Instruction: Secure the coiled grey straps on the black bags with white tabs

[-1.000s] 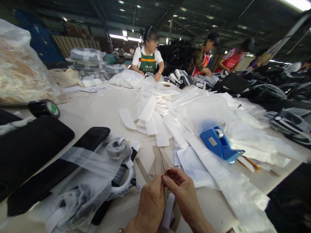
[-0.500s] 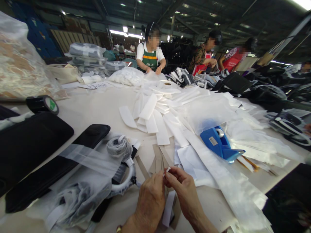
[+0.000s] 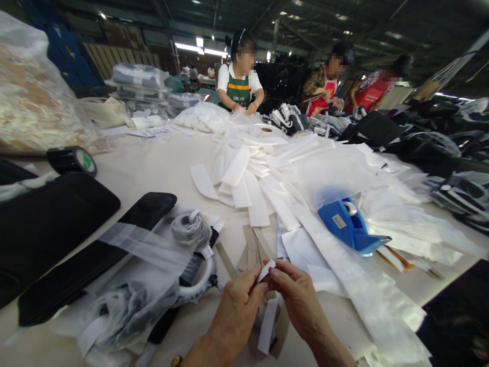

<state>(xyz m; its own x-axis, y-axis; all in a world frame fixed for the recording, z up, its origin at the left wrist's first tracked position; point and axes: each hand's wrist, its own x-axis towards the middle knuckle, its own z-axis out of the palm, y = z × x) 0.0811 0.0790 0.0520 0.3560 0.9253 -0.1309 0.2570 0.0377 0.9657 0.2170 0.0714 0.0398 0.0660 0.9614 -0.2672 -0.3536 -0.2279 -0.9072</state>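
Observation:
A small white strip (image 3: 266, 271) is pinched between my two hands, low in the middle of the view. My left hand (image 3: 240, 300) grips its left end with thumb and forefinger. At its right end, the thumb and fingers of my right hand (image 3: 293, 285) close on it. Below the hands lies another white strip (image 3: 268, 326), partly under my right hand. Grey-brown card strips (image 3: 250, 244) are spread just beyond my fingers. Left of my hands is a plastic-wrapped bundle with a white tube-like loop (image 3: 204, 278) and a coiled wrapped cord (image 3: 190, 229).
Loose white foam strips (image 3: 239, 165) pile up mid-table. A blue tape dispenser (image 3: 342, 224) stands right, beside clear plastic bags (image 3: 405, 224). Long black padded pieces (image 3: 95, 255) and a black tape roll (image 3: 72, 160) lie left. A co-worker in a green apron (image 3: 240, 92) works across the table.
The white strip between my fingers shows more of its length now. My left hand has turned and its thumb has spread along the strip. The view has shifted slightly.

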